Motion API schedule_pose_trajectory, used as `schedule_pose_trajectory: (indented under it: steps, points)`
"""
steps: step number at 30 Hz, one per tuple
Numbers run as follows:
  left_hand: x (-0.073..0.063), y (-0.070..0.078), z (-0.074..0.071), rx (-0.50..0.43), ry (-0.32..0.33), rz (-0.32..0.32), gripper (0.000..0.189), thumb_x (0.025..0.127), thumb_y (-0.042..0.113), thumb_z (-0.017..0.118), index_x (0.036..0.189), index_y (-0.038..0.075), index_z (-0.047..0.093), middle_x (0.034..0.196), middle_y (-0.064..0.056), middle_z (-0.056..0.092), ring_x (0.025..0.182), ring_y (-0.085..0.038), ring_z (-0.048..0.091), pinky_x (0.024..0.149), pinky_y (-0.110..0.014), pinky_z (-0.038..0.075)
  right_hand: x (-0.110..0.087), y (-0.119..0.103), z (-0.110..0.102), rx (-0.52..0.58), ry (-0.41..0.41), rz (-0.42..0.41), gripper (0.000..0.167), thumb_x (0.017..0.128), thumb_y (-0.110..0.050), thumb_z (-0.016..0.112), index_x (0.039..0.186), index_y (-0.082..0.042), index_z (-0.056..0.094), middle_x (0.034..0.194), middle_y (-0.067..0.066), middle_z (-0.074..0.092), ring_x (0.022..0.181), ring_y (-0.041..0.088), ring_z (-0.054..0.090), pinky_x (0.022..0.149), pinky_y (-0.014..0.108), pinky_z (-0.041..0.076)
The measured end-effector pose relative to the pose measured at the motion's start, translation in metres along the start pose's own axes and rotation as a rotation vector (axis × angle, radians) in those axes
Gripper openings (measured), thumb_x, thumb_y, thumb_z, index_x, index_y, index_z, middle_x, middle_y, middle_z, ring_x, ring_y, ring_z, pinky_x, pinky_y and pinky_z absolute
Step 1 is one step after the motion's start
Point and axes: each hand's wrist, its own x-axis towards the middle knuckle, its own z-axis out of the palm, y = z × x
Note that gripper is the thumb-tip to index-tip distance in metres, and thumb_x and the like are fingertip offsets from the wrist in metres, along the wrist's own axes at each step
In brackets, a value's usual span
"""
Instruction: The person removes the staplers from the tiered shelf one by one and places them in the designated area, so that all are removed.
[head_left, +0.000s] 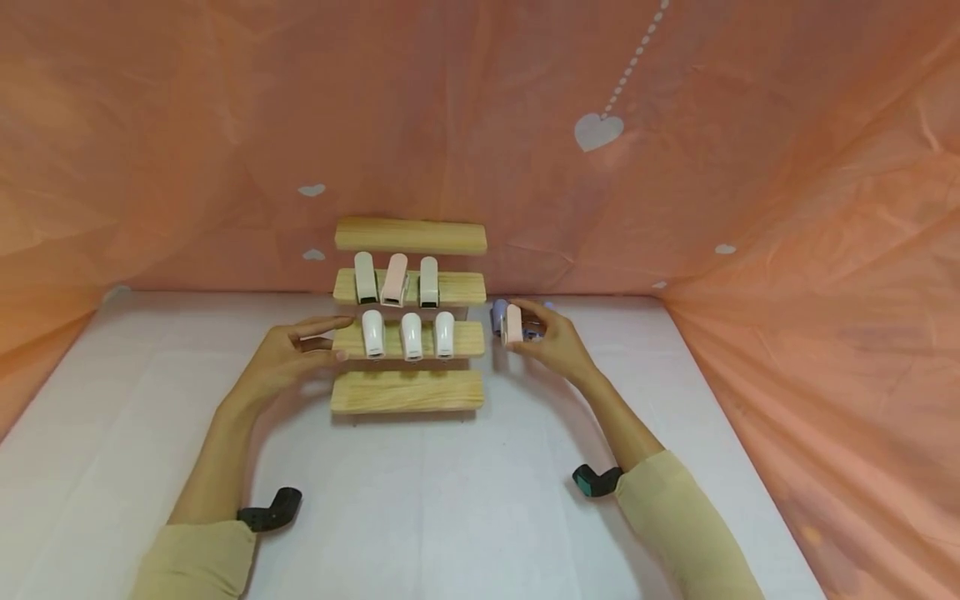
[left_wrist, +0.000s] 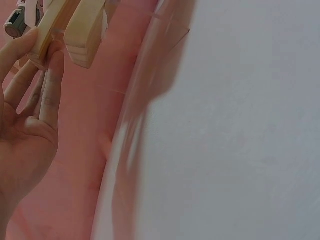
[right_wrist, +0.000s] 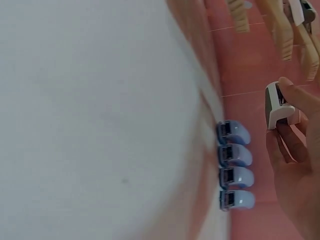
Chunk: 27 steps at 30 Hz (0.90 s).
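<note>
At the left end of a tiered wooden display rack (head_left: 407,392), my left hand (head_left: 281,358) pinches the end of one board (left_wrist: 45,37) between thumb and fingers. My right hand (head_left: 558,346), just right of the rack, holds a small pale pink stapler (head_left: 513,323) above the table. The right wrist view shows this stapler (right_wrist: 273,106) between thumb and fingertips, apart from the boards. Three white staplers (head_left: 412,336) stand on the second board from the front. On the board behind are two grey-green staplers (head_left: 429,282) and a pink stapler (head_left: 394,279).
Several blue-purple staplers (right_wrist: 235,155) stand in a row on the white table (head_left: 465,508), right of the rack and partly behind my right hand in the head view. An orange-pink sheet (head_left: 480,125) with white hearts hangs behind the rack and along the sides.
</note>
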Motion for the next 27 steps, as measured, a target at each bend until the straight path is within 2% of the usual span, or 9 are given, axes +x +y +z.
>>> schedule_pose_trajectory:
  steps: [4, 7, 11, 14, 17, 27]
  points:
    - [0.000, 0.000, 0.001, -0.006, 0.000, 0.007, 0.054, 0.087, 0.013, 0.078, 0.136, 0.000, 0.059, 0.142, -0.015, 0.052, 0.096, -0.007, 0.065, 0.081, -0.018, 0.053, -0.004, 0.002, 0.003, 0.017, -0.012, 0.001, 0.071, 0.078, 0.005, 0.081, 0.142, 0.000, 0.051, 0.127, 0.023, 0.059, 0.119, 0.039, 0.058, 0.100, 0.052, 0.047]
    - [0.001, 0.002, 0.001, 0.009, 0.006, 0.004, 0.054, 0.087, 0.014, 0.078, 0.136, 0.001, 0.060, 0.142, -0.017, 0.051, 0.098, -0.007, 0.065, 0.082, -0.018, 0.052, -0.004, 0.007, 0.004, 0.002, -0.018, 0.008, 0.072, 0.077, 0.007, 0.080, 0.142, 0.002, 0.050, 0.129, 0.025, 0.059, 0.120, 0.039, 0.058, 0.101, 0.047, 0.048]
    - [0.002, 0.003, 0.001, 0.030, 0.008, -0.002, 0.054, 0.087, 0.016, 0.079, 0.136, 0.002, 0.060, 0.143, -0.017, 0.051, 0.099, -0.007, 0.064, 0.082, -0.017, 0.051, -0.005, 0.016, 0.006, -0.093, -0.014, 0.036, 0.074, 0.077, -0.002, 0.085, 0.143, -0.005, 0.052, 0.130, 0.019, 0.061, 0.122, 0.033, 0.058, 0.100, 0.040, 0.049]
    - [0.004, 0.002, 0.001, 0.026, 0.007, -0.004, 0.055, 0.087, 0.016, 0.079, 0.136, 0.002, 0.060, 0.143, -0.018, 0.051, 0.098, -0.007, 0.065, 0.082, -0.017, 0.052, -0.006, 0.019, 0.009, -0.175, -0.001, 0.052, 0.073, 0.076, -0.010, 0.087, 0.142, -0.010, 0.055, 0.130, 0.014, 0.062, 0.122, 0.028, 0.058, 0.101, 0.040, 0.048]
    - [0.005, 0.002, 0.001, 0.030, 0.010, -0.006, 0.055, 0.087, 0.016, 0.079, 0.136, 0.002, 0.060, 0.143, -0.017, 0.051, 0.098, -0.007, 0.064, 0.082, -0.017, 0.051, -0.007, 0.022, 0.011, -0.207, -0.004, 0.061, 0.073, 0.076, -0.012, 0.087, 0.142, -0.011, 0.055, 0.130, 0.012, 0.062, 0.120, 0.026, 0.059, 0.101, 0.040, 0.047]
    - [0.000, 0.002, 0.001, 0.006, 0.000, -0.010, 0.055, 0.087, 0.014, 0.078, 0.136, 0.000, 0.059, 0.142, -0.019, 0.051, 0.097, -0.006, 0.066, 0.082, -0.018, 0.053, -0.011, 0.029, 0.018, -0.138, -0.047, 0.088, 0.074, 0.076, -0.002, 0.085, 0.142, -0.003, 0.052, 0.128, 0.018, 0.063, 0.117, 0.028, 0.063, 0.098, 0.036, 0.050]
